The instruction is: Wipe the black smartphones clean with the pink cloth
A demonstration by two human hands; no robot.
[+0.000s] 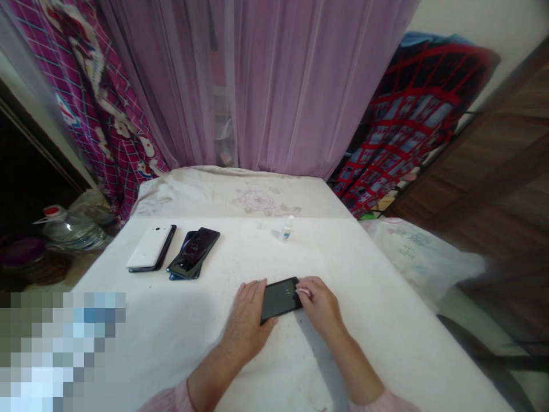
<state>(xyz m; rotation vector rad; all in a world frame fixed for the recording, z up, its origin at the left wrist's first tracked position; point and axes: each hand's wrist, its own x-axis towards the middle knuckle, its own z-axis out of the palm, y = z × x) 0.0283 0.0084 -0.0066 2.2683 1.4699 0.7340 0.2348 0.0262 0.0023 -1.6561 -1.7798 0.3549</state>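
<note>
A black smartphone [279,298] lies screen up on the white cloth in front of me. My left hand [246,315] grips its left end, fingers along the far edge and thumb at the near corner. Over the phone's right end, my right hand [319,300] is closed, pinching a small pinkish piece [303,291] that looks like cloth against the screen. Most of that piece is hidden by the fingers. Beyond the phone stands a small white bottle [287,229], upright and touched by neither hand.
At the left of the table [369,343] lie a white phone [151,246] on a dark one and a black phone [195,252] on a bluish one. Purple curtains [291,86] hang behind. A large water jug [72,229] stands left of the table, a plastic bag [420,252] right.
</note>
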